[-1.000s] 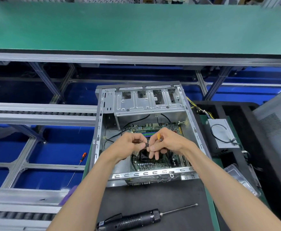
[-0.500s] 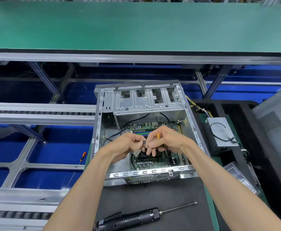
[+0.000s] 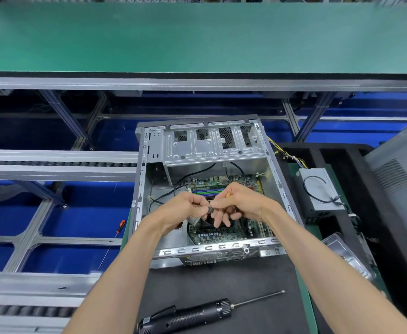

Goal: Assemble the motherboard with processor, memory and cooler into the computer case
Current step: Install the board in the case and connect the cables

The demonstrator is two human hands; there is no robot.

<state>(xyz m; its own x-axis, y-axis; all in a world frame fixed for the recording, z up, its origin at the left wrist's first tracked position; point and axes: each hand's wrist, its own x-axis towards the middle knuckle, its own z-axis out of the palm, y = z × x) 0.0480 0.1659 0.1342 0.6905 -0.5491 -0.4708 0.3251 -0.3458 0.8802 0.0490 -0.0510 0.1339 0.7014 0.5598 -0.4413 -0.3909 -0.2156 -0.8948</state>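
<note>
Your computer case lies open on the dark mat of the worktop, drive cage at the far end. The motherboard is already seated in the case floor. What looks like the cooler, a dark block, sits on it directly under your hands; too covered to confirm.

Both hands meet above the middle of the board. Your left hand has its fingers curled, pinching a small dark connector at the tips. Your right hand pinches the same piece from the other side, spare fingers hanging down toward the board. A bit of orange shows at the right thumb; cannot tell what it is.

Step in hand, as I read it: cabling. Most likely you are sorting or orienting a small lead before plugging it into a board header. Black cables loop loose near the far side of the board.

Next move calls for the plug turned the right way round, then lowered straight onto its pins with light pressure. Which header it belongs to cannot be made out from here.

Electric screwdriver lies on the mat near you, untouched. Power supply rests outside the case on the right. Small orange-handled screwdriver well off to the left.
</note>
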